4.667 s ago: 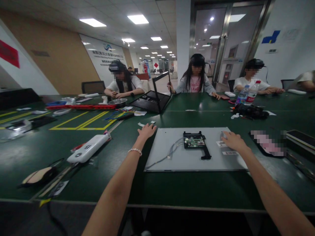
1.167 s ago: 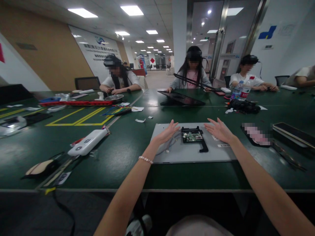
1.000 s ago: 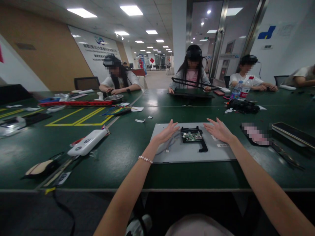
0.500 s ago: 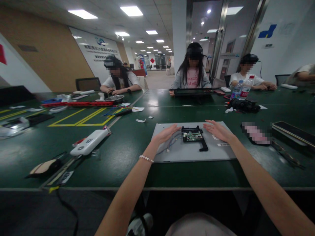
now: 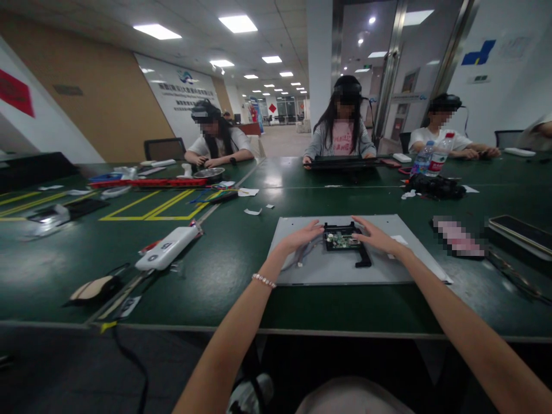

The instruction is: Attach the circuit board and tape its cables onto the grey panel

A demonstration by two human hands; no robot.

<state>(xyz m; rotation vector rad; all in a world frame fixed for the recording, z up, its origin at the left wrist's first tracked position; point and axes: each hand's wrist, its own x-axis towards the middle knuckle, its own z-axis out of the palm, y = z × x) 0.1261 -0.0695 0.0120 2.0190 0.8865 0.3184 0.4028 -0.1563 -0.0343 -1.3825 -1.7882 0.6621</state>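
A flat grey panel (image 5: 321, 274) lies on the green table in front of me. On its middle sits a black plastic bracket (image 5: 363, 257) around a green circuit board (image 5: 340, 240). Thin grey wires (image 5: 301, 257) run off to the left of the board. My left hand (image 5: 301, 237) is stretched out, its fingertips at the bracket's left side. At the opposite side, my right hand (image 5: 379, 237) has its fingers spread, with fingertips close over the bracket's right edge. Whether either hand touches the bracket is hard to tell.
To the right lie a pink phone-like item (image 5: 459, 237) and a dark case (image 5: 521, 234). A white power bank (image 5: 168, 248) and a beige-black mouse-shaped item (image 5: 95, 288) are left. Bottles (image 5: 440, 154) stand farther back. Across the table, a person holds a dark panel (image 5: 342, 163).
My right hand has moved inward to the bracket's right edge, and my left hand has come slightly closer to its left side. The view has shifted a little left.
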